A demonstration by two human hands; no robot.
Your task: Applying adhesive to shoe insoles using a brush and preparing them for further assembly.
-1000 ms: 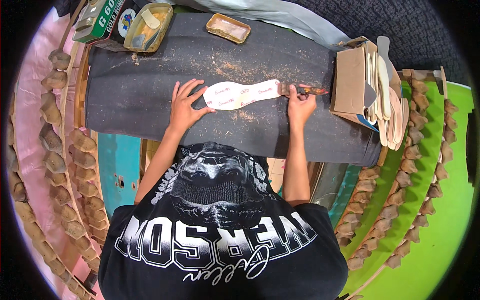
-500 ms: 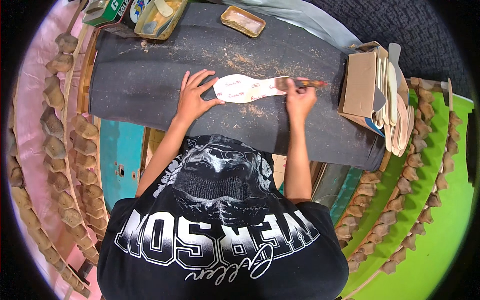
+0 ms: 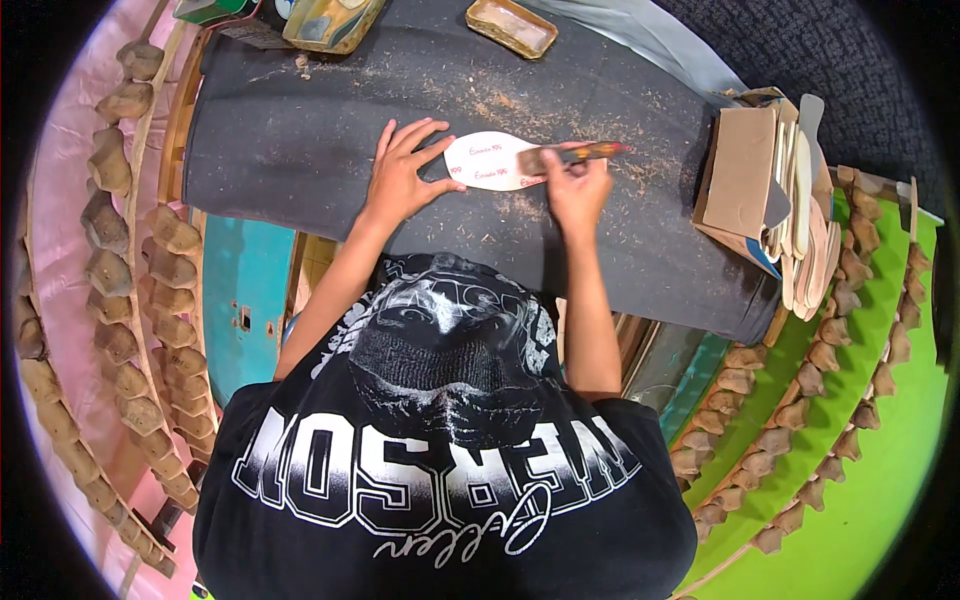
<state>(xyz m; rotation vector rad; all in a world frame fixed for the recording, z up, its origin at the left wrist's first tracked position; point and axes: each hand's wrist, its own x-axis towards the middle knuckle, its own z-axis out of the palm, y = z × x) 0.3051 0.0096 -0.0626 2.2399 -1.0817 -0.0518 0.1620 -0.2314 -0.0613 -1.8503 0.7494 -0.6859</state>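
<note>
A white insole-shaped sheet [image 3: 488, 158] with red printing lies flat on the dark cloth of the table [image 3: 330, 130]. At its wide left end my left hand [image 3: 402, 178] rests with fingers spread, thumb and forefinger touching the edge. My right hand [image 3: 580, 198] is closed around a brush [image 3: 594, 151] with a dark, reddish handle. The brush's bristles press on the sheet near its middle. Brush and right hand cover much of the sheet's narrow right part.
A cardboard box [image 3: 738, 165] holding several pale sole-shaped pieces stands at the table's right end. Far back are a shallow tray [image 3: 512, 28] and a tool-filled container [image 3: 340, 38]. Shavings dot the cloth. Racks of wooden shoe lasts [image 3: 108, 160] line both sides.
My right hand has drawn the brush leftward along the sheet, from the narrow part toward the wide end. My left hand keeps its place at the edge. The whole view has shifted slightly.
</note>
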